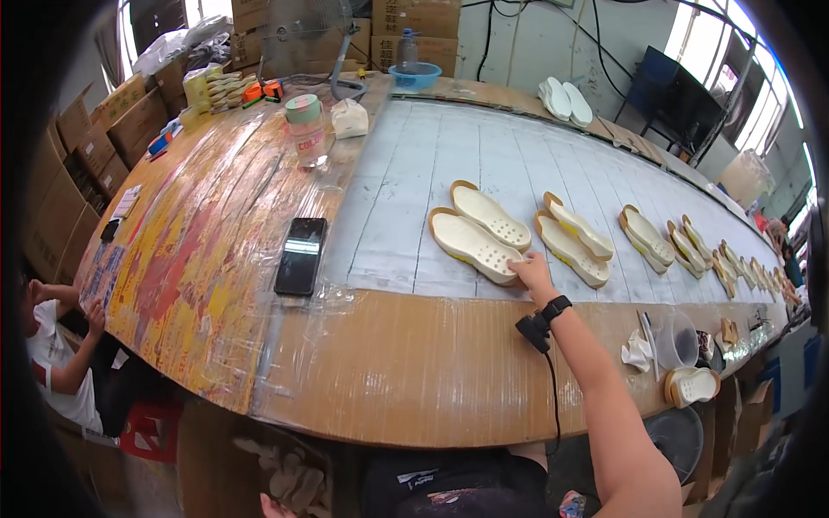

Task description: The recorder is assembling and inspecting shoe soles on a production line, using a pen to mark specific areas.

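My right hand [533, 270] has its fingers closed on the dotted near end of a cream shoe sole [471, 243] with a tan rim. Behind it lies a matching sole [488, 216], forming a pair on the white surface. Just right of my hand rests another pair, its nearer sole [570, 250] flat and its other sole [580, 226] leaning over it. Only a bit of my left hand [275, 508] shows at the bottom edge, beside an open box [326, 462] of pale flat pieces; its grip is hidden.
More soles [646, 237] run in a row to the far right. A black phone [301, 256] and a bottle [306, 129] with a green lid stand left. A clear cup [673, 339] is at right. A black cable [553, 388] hangs from my right wrist. Someone sits at far left [65, 363].
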`<state>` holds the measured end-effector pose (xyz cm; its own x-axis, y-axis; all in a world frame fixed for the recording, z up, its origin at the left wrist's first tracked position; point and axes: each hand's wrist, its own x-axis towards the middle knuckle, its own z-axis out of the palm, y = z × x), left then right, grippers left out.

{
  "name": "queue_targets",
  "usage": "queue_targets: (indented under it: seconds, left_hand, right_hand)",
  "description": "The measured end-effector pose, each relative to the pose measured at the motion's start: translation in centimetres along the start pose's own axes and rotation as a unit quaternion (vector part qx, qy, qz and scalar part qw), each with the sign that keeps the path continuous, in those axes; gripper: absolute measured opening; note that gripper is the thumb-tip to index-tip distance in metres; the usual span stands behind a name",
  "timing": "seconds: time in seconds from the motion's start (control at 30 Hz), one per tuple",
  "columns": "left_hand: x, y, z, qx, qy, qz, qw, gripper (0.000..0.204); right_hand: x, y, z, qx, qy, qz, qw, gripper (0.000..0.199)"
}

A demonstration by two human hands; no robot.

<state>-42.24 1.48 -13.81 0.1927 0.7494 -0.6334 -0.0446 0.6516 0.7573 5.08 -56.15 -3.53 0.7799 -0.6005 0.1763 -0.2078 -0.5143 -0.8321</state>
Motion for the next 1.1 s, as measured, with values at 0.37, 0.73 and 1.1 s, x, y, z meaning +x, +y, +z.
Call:
queue_targets:
  seconds: [0.37,0.73,1.1]
  left_hand:
    - [-11.0,1.6,19.4,0.178,-0.176,0.269,0.930,0.016]
    - [-22.5,0.1,29.6,0.231,-0.550,0.239,0.766,0.040]
    - [-32.5,-3.6,36.5,0.048,-0.664,0.069,0.743,0.053]
  right_hand:
    - [7.4,-2.8,-0.9,0.124,-0.093,-0.001,0.988,0.024]
    - [-2.2,-11.8,0.6,0.317,-0.355,0.242,0.846,0.040]
    - [-20.3,-12.9,-12.4,0.528,-0.449,0.274,0.667,0.054]
